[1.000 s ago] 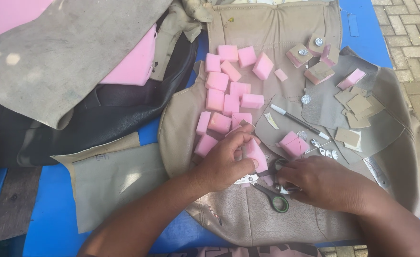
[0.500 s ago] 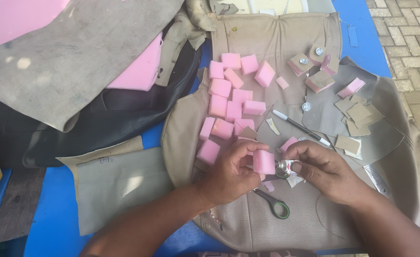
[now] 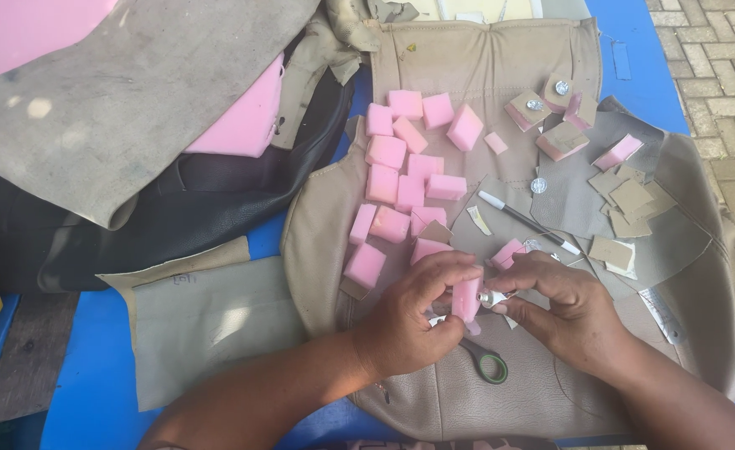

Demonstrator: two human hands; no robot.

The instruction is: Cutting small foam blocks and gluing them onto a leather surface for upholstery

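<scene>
The left hand (image 3: 413,321) pinches a pink foam block (image 3: 466,298); the right hand (image 3: 563,310) clamps a small silver tube (image 3: 492,297) against it; scissors (image 3: 482,360) lie just below.

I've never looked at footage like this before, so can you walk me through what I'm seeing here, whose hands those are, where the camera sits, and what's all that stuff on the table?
There is no machine here: the camera sits on a person's head and looks down at their own two bare hands. The left hand pinches a small pink foam block upright. The right hand holds a small silvery metal piece against the block's side; what it is exactly is too small to tell. Under the hands lie scissors with green handles. Everything rests on a beige leatherette cover spread over a blue table. Farther up lie more pink foam blocks, a white pen and small cut beige squares. At left are black and grey sheets and a big pink foam slab.
</scene>
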